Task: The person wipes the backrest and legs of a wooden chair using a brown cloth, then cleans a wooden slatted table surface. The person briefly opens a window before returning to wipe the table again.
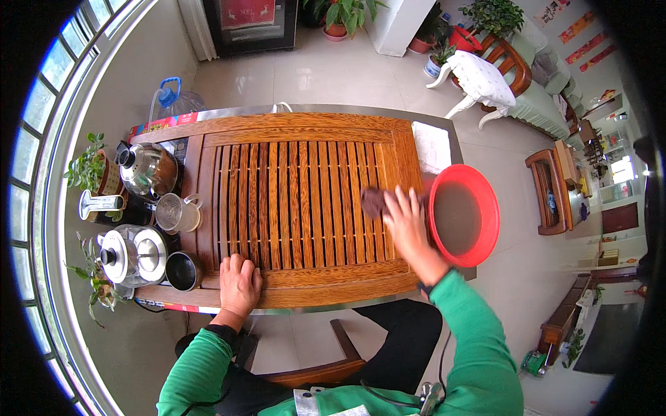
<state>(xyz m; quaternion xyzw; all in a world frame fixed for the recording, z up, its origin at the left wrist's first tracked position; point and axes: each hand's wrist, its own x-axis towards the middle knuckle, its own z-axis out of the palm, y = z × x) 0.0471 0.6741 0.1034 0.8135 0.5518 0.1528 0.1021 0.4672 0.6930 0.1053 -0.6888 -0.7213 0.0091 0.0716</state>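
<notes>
My right hand (407, 223) lies over a crumpled dark brown cloth (373, 202) at the right end of the slatted wooden tea table (333, 275). Part of the cloth is hidden beneath the fingers. Right beside that hand stands a red plastic basin (491, 208) holding murky water. My left hand (239, 285) rests on the table's near wooden frame, fingers curled, with nothing visible in it. Closest to it is a small dark cup (183, 271). A clear glass pitcher (177, 213) stands farther back on the left.
A steel kettle (148, 169) and a lidded glass pot unit (132, 255) crowd the left end, near potted plants (88, 164). Folded white tissue (432, 147) lies at the far right corner. Behind the table stands a blue-capped water jug (177, 101). A white stool (481, 78) is beyond.
</notes>
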